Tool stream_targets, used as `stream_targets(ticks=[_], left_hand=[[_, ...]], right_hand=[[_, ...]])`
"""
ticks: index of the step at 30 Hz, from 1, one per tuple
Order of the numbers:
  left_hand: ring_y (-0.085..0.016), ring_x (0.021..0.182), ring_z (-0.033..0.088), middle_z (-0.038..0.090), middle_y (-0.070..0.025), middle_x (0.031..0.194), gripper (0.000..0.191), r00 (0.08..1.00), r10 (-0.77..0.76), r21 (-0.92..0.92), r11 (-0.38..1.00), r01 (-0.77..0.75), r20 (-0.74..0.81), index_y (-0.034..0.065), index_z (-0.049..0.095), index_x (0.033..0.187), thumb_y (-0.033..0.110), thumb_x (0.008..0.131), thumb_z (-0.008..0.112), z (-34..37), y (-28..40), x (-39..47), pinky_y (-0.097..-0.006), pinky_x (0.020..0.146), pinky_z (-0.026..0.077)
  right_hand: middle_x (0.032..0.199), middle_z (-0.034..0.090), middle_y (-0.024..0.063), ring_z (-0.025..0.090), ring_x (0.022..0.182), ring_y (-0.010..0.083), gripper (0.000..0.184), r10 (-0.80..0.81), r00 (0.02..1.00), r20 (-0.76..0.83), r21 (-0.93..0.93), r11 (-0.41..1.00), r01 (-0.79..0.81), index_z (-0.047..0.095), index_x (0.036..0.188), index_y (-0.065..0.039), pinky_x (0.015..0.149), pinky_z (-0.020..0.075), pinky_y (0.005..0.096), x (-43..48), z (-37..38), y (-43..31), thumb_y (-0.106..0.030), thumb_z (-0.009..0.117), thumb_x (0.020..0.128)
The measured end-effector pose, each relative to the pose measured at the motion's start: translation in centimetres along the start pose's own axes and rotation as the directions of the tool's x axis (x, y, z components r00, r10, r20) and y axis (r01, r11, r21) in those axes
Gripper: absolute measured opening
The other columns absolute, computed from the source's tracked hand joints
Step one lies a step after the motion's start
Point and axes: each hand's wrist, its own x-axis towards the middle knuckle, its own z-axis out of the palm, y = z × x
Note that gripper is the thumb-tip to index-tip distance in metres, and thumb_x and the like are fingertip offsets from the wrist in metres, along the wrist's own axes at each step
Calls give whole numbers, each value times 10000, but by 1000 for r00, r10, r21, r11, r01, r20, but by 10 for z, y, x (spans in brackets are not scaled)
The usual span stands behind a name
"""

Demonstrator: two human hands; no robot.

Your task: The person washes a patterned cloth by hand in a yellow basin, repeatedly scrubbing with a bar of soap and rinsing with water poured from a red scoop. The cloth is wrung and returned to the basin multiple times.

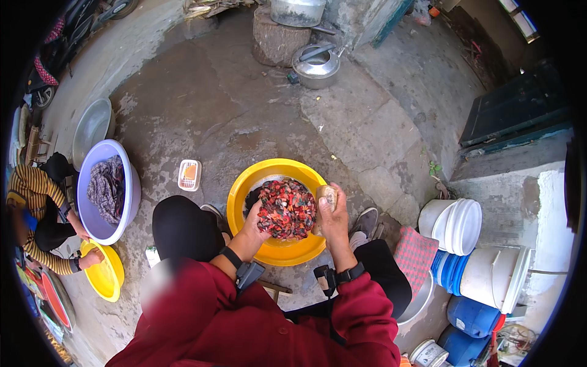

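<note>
A yellow plastic basin [277, 257] stands on the ground between my knees, with some liquid in its bottom. My left hand [250, 231] is closed on the left edge of a bunched red and black patterned cloth [286, 208], held over the basin. At the cloth's right side my right hand [335, 215] grips a tan block [327, 196], which looks like a bar of soap or a brush; which of these I cannot tell. Dark fabric shows beneath the cloth's left edge.
A white soap dish [190, 175] lies left of the basin. Further left, a co-worker's hand touches a yellow basin [117, 268] beside a lavender tub [133, 192] holding cloth. At right are white buckets [467, 227], blue containers [472, 316] and a pink checked cloth [415, 259]. A lidded metal pot [316, 69] stands ahead.
</note>
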Motion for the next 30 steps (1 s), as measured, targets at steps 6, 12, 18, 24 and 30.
stream_targets(ticks=[6,12,18,24,30], left_hand=[[-287,1091,653,662,-150,1197,435,996,43,55,997,-47,75,54,603,1254,385,998,484,-7,-10,14,-462,925,552],[-262,999,684,682,-122,1152,333,990,-139,-12,990,139,24,60,619,1209,275,992,486,22,-24,0,-448,921,553],[-264,1092,641,642,-128,1223,365,930,277,531,764,-365,241,72,578,1278,285,1033,409,22,-22,-12,-419,925,547],[-275,999,675,679,-128,1136,333,978,-151,-58,985,161,144,39,606,1210,260,1016,452,27,-27,0,-457,909,552],[-292,1052,669,661,-152,1196,358,994,-107,57,993,105,35,40,580,1262,252,1042,395,69,-15,-14,-495,934,548]], right_hand=[[1145,551,206,549,1005,384,797,-577,750,325,-627,462,627,402,1481,-216,871,476,442,-5,19,-23,-224,773,775],[1071,580,258,581,964,432,610,-169,986,-11,-260,952,160,353,1489,-175,826,483,481,12,26,-15,-253,603,938],[1060,555,218,564,938,407,702,-383,905,186,-582,699,415,372,1490,-171,838,482,438,-25,36,-12,-136,675,857],[1180,574,251,588,1046,383,628,-31,997,68,-333,941,52,344,1504,-175,923,463,406,21,15,28,-172,605,933],[1277,567,140,555,1148,229,593,-197,979,-55,65,978,200,358,1496,-85,987,439,333,14,-15,3,-90,573,942]])
